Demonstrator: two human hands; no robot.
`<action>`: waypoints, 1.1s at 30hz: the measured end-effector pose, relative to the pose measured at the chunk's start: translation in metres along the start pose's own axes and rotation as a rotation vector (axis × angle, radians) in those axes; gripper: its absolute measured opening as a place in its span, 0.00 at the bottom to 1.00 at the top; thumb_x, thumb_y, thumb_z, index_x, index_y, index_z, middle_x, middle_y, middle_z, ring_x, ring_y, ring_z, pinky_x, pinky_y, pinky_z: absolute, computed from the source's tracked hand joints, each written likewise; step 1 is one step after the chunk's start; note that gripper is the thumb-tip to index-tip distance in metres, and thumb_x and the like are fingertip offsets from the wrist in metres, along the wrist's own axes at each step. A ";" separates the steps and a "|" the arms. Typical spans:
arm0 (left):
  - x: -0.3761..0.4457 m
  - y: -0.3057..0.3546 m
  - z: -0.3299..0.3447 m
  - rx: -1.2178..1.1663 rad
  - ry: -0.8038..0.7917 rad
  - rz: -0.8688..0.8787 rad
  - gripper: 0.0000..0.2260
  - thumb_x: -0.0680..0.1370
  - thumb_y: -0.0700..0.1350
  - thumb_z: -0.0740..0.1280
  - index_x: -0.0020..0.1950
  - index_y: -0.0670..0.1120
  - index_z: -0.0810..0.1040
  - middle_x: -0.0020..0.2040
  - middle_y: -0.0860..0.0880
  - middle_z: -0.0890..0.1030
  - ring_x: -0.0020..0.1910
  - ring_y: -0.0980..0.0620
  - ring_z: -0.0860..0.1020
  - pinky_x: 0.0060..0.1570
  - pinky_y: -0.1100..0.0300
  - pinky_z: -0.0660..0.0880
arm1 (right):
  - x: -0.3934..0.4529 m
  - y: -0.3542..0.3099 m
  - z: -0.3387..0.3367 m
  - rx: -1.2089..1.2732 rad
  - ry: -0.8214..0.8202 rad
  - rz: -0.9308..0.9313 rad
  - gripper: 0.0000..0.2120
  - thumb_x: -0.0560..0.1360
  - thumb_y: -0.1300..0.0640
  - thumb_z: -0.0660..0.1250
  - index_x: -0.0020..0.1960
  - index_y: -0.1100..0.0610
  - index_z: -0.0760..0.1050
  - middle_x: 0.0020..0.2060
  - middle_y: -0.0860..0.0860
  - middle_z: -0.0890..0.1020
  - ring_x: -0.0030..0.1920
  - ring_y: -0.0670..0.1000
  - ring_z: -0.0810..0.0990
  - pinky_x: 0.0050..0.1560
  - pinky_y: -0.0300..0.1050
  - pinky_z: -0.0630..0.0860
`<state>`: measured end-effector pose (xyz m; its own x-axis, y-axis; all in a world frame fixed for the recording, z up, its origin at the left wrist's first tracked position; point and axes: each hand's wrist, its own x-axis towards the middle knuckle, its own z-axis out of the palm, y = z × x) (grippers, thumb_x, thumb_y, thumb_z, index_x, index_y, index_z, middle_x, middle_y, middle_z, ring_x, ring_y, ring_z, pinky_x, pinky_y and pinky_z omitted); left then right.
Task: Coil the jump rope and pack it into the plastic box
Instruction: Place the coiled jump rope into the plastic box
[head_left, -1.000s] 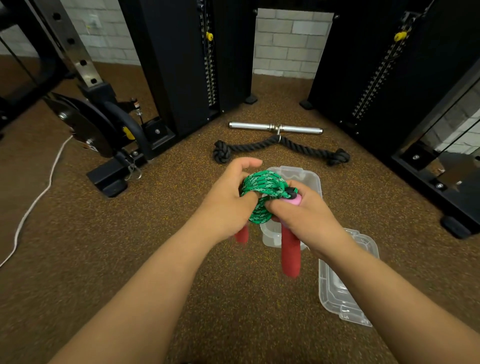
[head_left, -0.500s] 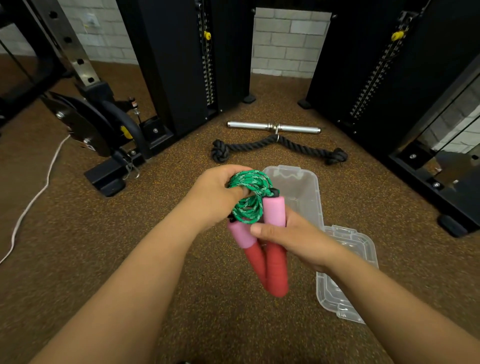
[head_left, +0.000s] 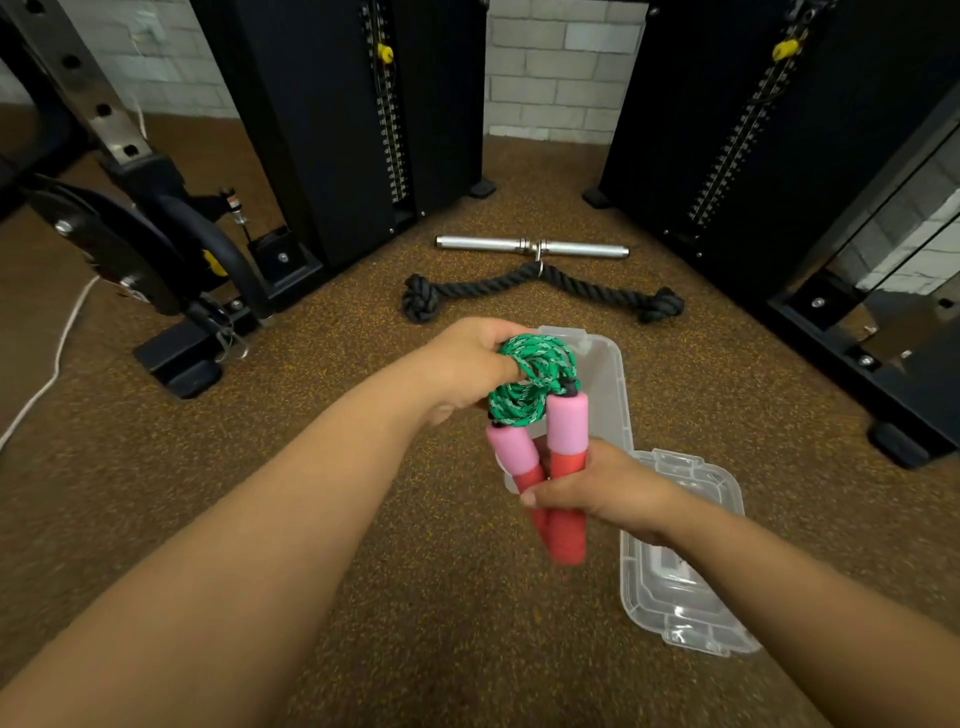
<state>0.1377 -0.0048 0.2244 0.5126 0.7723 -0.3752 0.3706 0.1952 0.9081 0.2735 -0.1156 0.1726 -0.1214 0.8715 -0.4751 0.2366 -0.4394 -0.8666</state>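
Observation:
The jump rope's green cord is wound into a tight coil, and my left hand grips that coil from the left. Its two pink-and-red handles hang side by side below the coil. My right hand is closed around both handles at their red parts. The whole bundle is held in the air above the near end of the clear plastic box, which stands open on the floor. The box's clear lid lies flat on the floor to the right of it.
A black knotted rope attachment and a chrome bar lie on the brown speckled floor beyond the box. Black weight-stack towers stand at the back left and back right. A machine base and a white cord are at left.
The handles swung down from under the coil and came together; my right hand slid from the handle's top down to the red ends and now grips both. The coil stayed in my left hand.

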 end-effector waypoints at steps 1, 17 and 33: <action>0.008 0.000 0.003 0.022 -0.016 0.004 0.17 0.76 0.29 0.63 0.60 0.45 0.78 0.52 0.46 0.83 0.49 0.50 0.81 0.45 0.59 0.79 | 0.004 0.004 -0.005 -0.009 0.008 -0.002 0.14 0.68 0.67 0.73 0.52 0.64 0.77 0.43 0.57 0.80 0.45 0.53 0.78 0.53 0.51 0.77; 0.164 -0.023 0.030 0.232 -0.039 0.090 0.21 0.74 0.29 0.58 0.60 0.47 0.78 0.57 0.43 0.81 0.56 0.47 0.79 0.58 0.50 0.77 | 0.104 0.056 -0.074 0.252 0.071 -0.014 0.21 0.70 0.73 0.67 0.57 0.55 0.75 0.43 0.56 0.83 0.42 0.50 0.82 0.44 0.43 0.81; 0.279 -0.110 0.068 0.544 -0.206 -0.184 0.18 0.77 0.31 0.55 0.63 0.44 0.74 0.49 0.44 0.78 0.46 0.48 0.76 0.47 0.55 0.76 | 0.207 0.148 -0.082 0.377 0.233 0.293 0.18 0.68 0.73 0.69 0.55 0.60 0.77 0.49 0.56 0.82 0.48 0.54 0.81 0.45 0.48 0.78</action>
<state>0.2922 0.1480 0.0072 0.5214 0.6120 -0.5947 0.7821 -0.0640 0.6199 0.3621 0.0177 -0.0414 0.1254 0.7070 -0.6960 -0.1394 -0.6820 -0.7179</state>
